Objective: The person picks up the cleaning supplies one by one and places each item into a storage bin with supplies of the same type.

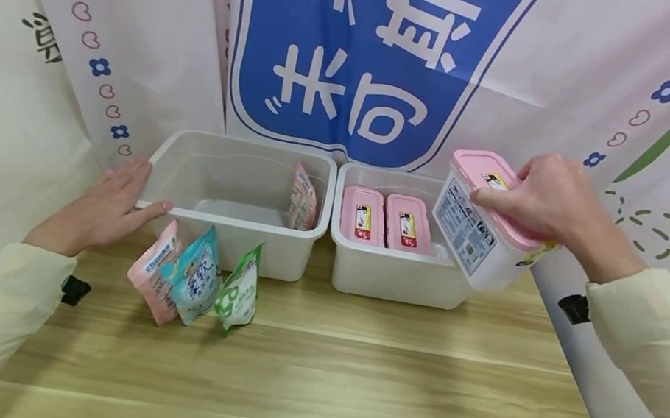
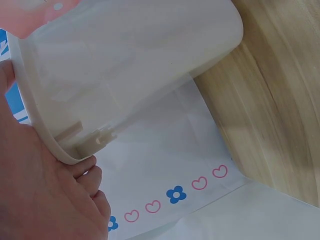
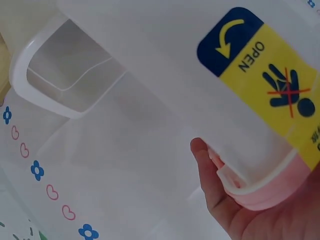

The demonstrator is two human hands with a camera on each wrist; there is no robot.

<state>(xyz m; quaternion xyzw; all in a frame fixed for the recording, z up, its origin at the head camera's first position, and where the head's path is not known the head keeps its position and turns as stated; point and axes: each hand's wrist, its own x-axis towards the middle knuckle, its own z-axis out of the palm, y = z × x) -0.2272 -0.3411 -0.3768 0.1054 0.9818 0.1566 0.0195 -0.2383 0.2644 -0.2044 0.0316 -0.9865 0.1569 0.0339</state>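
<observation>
In the head view my right hand point(image 1: 545, 197) grips a white plastic tub with a pink lid point(image 1: 483, 224) from above. The tub is tilted over the right end of the right storage bin point(image 1: 396, 280). Two more pink-lidded tubs point(image 1: 364, 215) stand side by side in that bin. My left hand point(image 1: 108, 199) holds the front left corner of the left storage bin point(image 1: 267, 249); in the left wrist view the rim point(image 2: 37, 117) lies between thumb and fingers. A pink pouch point(image 1: 304, 200) stands at the right end inside the left bin.
Before the left bin, a pink pouch point(image 1: 158, 275), a blue pouch point(image 1: 196, 278) and a green pouch point(image 1: 239, 293) stand on the wooden table point(image 1: 312, 377). A printed cloth point(image 1: 162, 7) hangs right behind both bins. The table's right edge runs beneath my right forearm.
</observation>
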